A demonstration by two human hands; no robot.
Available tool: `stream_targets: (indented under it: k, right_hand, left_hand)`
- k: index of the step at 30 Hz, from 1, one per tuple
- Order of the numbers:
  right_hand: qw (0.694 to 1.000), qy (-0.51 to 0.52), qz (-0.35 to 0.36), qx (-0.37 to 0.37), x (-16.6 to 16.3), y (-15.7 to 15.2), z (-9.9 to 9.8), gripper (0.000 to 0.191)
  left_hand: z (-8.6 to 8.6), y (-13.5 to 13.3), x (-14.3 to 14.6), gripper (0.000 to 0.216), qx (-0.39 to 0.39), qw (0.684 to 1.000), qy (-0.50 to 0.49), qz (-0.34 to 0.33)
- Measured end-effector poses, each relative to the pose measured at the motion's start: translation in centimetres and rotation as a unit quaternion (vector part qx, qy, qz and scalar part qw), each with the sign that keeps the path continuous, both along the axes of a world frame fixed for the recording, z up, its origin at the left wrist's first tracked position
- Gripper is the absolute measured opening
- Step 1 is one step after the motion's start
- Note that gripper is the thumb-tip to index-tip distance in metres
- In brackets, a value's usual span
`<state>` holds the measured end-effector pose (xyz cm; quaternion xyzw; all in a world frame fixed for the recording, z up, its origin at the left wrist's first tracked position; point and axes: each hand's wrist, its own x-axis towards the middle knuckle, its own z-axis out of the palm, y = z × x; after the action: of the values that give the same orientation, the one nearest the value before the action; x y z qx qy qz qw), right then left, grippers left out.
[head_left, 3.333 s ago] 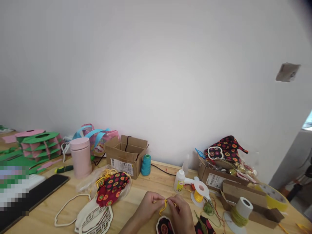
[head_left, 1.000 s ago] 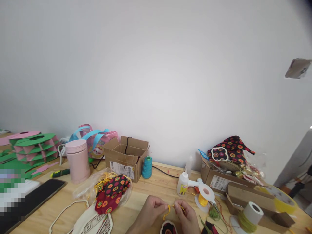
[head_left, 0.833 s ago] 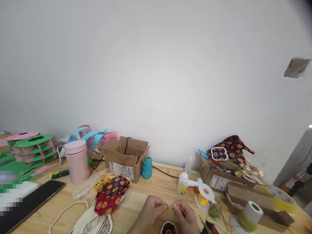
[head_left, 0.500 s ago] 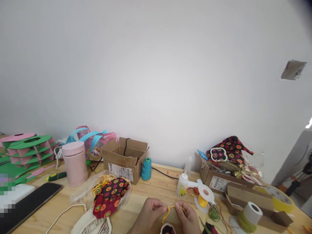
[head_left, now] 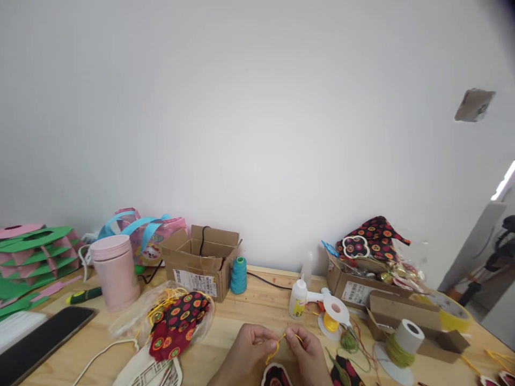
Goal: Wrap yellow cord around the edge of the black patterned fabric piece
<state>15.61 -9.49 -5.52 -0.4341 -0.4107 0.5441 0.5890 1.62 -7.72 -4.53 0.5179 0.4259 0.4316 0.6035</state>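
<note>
Two hands pinching a yellow cord low over the wooden table (head_left: 257, 308).

The left hand (head_left: 246, 351) and right hand (head_left: 306, 355) each close thumb and forefinger on the yellow cord (head_left: 277, 346); it runs roughly sideways between the fingertips, a loop drooping towards the patterned piece (head_left: 274, 376) just below them. The labels on the cardboard box (head_left: 201, 262) and glue bottle (head_left: 298, 299) beyond are too small to read.

We've got a light wooden table (head_left: 257, 308) against the wall; on it: pink canister (head_left: 115, 272), open cardboard box (head_left: 201, 261), teal thread cone (head_left: 238, 275), glue bottle (head_left: 298, 298), yellow cord spool (head_left: 332, 318), green cord spool (head_left: 402, 343), patterned fabric in a clear bag (head_left: 177, 321), black slab (head_left: 40, 343) far left
</note>
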Motion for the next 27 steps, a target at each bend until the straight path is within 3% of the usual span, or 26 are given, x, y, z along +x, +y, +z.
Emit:
stream_targets:
  k: [5, 11, 18, 23, 27]
  right_hand:
    - [0.999, 0.047, 0.01, -0.024, -0.4, 0.0, -0.5, 0.038]
    - [0.998, 0.064, 0.007, -0.019, 0.1, 0.0, -0.8, 0.032]
    - [0.996, -0.079, -0.023, 0.034, 0.1, -0.5, 0.4, 0.03]
    - [0.965, -0.226, -0.013, 0.133, 0.0, -0.7, 1.0, 0.02]
    - [0.969, -0.212, -0.045, 0.12, 0.3, -0.7, 0.7, 0.017]
  left_hand:
    - [-0.5, 0.2, 0.4, 0.028, -0.025, 0.999, -0.022, -0.001]
    - [-1.0, 0.2, 0.5, 0.028, -0.031, 0.999, -0.043, -0.002]
    - [-0.9, 0.3, 0.4, 0.025, -0.026, 0.999, -0.039, -0.011]
    - [-1.0, 0.2, 0.4, 0.026, -0.024, 0.999, -0.043, -0.01]
    - [-0.6, -0.1, 0.5, 0.026, -0.028, 0.999, -0.04, -0.003]
